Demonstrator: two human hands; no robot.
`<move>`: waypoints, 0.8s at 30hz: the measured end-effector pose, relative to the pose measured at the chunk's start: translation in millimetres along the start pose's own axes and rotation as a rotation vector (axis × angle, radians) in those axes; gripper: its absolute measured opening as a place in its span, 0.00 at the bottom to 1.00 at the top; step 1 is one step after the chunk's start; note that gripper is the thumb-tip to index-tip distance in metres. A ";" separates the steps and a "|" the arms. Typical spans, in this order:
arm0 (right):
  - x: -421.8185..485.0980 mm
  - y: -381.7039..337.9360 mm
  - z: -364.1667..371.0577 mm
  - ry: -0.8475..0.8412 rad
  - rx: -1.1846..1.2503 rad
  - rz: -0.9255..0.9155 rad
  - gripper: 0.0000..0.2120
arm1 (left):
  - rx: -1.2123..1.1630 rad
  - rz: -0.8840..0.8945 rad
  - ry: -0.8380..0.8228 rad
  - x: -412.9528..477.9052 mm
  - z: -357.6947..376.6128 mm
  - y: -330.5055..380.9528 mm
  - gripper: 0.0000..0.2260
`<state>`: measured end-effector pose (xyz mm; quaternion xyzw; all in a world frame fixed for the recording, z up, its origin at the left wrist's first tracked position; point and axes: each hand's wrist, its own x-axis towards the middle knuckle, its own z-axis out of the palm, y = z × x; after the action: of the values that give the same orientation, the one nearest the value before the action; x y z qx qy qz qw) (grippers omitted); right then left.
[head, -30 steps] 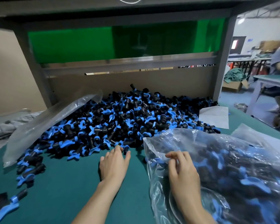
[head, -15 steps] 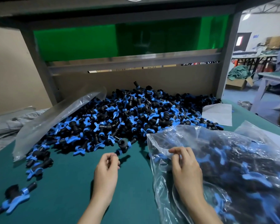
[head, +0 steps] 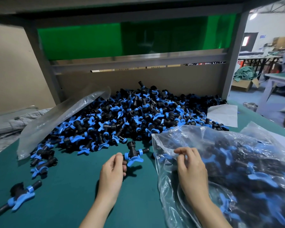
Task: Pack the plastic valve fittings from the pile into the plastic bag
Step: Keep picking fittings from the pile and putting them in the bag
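Our left hand, off the pile since a second ago, grips one valve fitting | right hand pinches plastic bag rim | we judge drop-in next

Left grip holds valve fitting beside pile; right grip pinches bag rim; bag apparently part-full.

A teal-topped table carries a big pile of black-and-blue valve fittings at its back, a filled plastic bag front right, an empty clear bag leaning on the pile's left edge, a white sheet far right, and one stray fitting front left
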<state>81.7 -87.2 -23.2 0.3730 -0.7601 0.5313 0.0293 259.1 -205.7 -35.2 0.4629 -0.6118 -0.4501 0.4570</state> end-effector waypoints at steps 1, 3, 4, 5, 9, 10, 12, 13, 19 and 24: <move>0.1 0.0 0.1 0.002 -0.001 0.000 0.09 | -0.002 -0.006 0.003 0.2 -0.3 0.2 0.19; 0.4 0.0 0.5 0.005 0.002 0.001 0.09 | -0.001 -0.017 0.011 0.6 -0.8 0.8 0.20; 0.4 -0.2 0.7 0.005 0.004 0.002 0.09 | -0.001 -0.021 0.011 0.2 -1.1 1.1 0.20; 0.2 -0.4 0.6 0.005 0.006 0.002 0.09 | -0.004 -0.021 0.010 -0.2 -1.3 1.3 0.20; -0.4 -0.4 0.1 0.000 0.016 0.002 0.09 | -0.029 -0.012 -0.003 -1.7 -1.7 2.4 0.19; -0.6 -0.3 -0.2 0.000 0.015 0.000 0.09 | -0.044 -0.004 -0.013 -2.0 -1.7 2.9 0.19; -0.7 0.0 -0.5 0.002 0.014 -0.002 0.09 | -0.060 0.011 -0.038 -2.6 -1.9 3.8 0.17; -0.8 0.0 -0.5 0.002 0.016 -0.002 0.09 | -0.065 0.015 -0.049 -3.1 -1.9 4.3 0.16; -1.0 -1.0 -0.5 0.006 0.025 -0.003 0.09 | -0.072 0.048 -0.077 -4.5 -0.9 6.2 0.09; -1.2 -1.5 -0.7 0.005 0.029 -0.008 0.09 | -0.125 0.035 -0.080 -2.8 -0.2 4.0 0.05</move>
<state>83.2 -86.3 -22.3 0.3751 -0.7508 0.5430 0.0279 259.0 -202.3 -31.7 0.4042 -0.6083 -0.4975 0.4681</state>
